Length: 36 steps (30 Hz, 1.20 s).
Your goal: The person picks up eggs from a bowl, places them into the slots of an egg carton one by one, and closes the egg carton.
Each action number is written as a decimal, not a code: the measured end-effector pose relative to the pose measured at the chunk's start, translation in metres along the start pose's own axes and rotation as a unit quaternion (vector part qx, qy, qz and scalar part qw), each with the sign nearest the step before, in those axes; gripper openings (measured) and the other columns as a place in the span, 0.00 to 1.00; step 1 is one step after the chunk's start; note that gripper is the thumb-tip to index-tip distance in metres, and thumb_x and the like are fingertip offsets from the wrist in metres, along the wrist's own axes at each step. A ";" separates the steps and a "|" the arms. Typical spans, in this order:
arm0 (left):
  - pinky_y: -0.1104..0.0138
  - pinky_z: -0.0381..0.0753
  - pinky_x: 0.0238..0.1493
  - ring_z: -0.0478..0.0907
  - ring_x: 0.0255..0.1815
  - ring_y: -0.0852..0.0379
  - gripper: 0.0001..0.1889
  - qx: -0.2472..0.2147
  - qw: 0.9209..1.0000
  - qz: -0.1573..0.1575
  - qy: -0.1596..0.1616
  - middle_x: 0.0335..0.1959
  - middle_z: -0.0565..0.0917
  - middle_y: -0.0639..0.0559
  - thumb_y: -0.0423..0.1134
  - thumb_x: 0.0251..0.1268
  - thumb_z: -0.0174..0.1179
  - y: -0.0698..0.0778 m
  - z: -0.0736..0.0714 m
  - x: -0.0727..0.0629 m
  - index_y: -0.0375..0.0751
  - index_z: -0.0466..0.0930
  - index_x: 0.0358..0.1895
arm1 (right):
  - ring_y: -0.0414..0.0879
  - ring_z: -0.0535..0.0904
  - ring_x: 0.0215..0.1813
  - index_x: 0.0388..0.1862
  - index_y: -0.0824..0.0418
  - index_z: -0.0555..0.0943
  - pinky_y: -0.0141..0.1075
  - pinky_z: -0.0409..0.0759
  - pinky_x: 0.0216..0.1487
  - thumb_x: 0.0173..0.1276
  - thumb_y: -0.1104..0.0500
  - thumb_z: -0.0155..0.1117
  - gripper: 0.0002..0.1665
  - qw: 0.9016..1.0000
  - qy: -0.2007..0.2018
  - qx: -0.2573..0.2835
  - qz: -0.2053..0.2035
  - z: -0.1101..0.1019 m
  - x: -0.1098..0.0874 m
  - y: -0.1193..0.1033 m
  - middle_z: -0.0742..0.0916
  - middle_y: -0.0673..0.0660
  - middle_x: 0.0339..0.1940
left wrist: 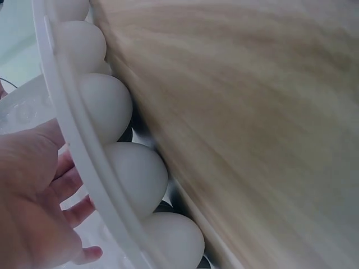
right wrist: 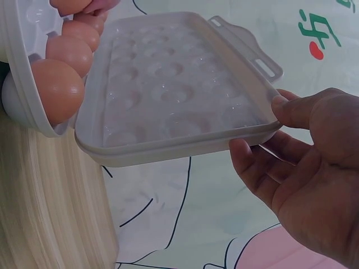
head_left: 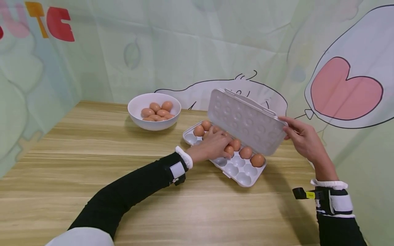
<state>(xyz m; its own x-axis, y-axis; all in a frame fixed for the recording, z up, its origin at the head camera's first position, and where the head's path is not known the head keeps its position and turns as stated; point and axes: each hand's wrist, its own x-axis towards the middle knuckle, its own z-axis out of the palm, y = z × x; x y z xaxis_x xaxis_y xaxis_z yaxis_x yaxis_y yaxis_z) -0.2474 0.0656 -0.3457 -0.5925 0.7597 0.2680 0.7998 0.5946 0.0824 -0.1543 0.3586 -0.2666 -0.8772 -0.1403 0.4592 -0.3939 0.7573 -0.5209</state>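
A white plastic egg tray (head_left: 244,178) with a hinged lid (head_left: 243,123) lies on the table. Brown eggs (head_left: 257,160) fill cups along its hinge side, while cups at the near side are bare. My left hand (head_left: 212,145) reaches over the middle of the tray, thumb and fingers about an egg (head_left: 228,150). In the left wrist view the tray's rim (left wrist: 84,151) hides those fingertips. My right hand (right wrist: 320,162) pinches the lid's corner between thumb and fingers, keeping the lid raised and tilted back. Moulded dimples cover the lid's inside.
A white bowl (head_left: 154,126) holding several brown eggs (head_left: 155,107) stands at the back left of the wooden table (head_left: 147,205). Behind the table hangs a printed cloth (head_left: 184,44) with cartoon drawings, close behind the raised lid.
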 end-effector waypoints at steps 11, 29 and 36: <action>0.52 0.59 0.71 0.70 0.70 0.53 0.27 0.011 0.999 0.045 0.001 0.67 0.79 0.55 0.60 0.68 0.66 -0.003 0.003 -0.005 0.52 0.81 0.64 | 0.39 0.80 0.42 0.72 0.65 0.75 0.20 0.77 0.40 0.81 0.66 0.54 0.23 1.000 0.000 0.004 -0.003 0.001 -0.001 0.001 0.84 0.71 0.57; 0.32 0.46 0.74 0.46 0.83 0.34 0.37 0.002 0.998 0.004 -0.060 0.83 0.54 0.39 0.65 0.77 0.49 -0.047 -0.043 -0.024 0.51 0.61 0.81 | 0.37 0.79 0.42 0.72 0.66 0.75 0.20 0.77 0.40 0.81 0.67 0.53 0.23 1.000 0.000 0.003 -0.006 0.000 0.000 0.001 0.84 0.71 0.57; 0.30 0.45 0.73 0.46 0.83 0.34 0.39 0.029 0.996 -0.055 -0.065 0.83 0.53 0.41 0.67 0.77 0.47 -0.093 -0.064 -0.032 0.54 0.57 0.83 | 0.38 0.79 0.42 0.72 0.66 0.75 0.19 0.76 0.40 0.81 0.67 0.53 0.23 1.000 0.001 0.002 -0.003 0.001 0.000 0.001 0.84 0.71 0.58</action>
<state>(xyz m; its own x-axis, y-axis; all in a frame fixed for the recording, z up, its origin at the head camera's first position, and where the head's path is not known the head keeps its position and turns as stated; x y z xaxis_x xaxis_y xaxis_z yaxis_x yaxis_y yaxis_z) -0.2968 -0.0309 -0.3002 -0.6873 0.7140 0.1337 0.7241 0.6880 0.0485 -0.1552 0.3587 -0.2677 -0.8747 -0.1432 0.4630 -0.3996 0.7537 -0.5218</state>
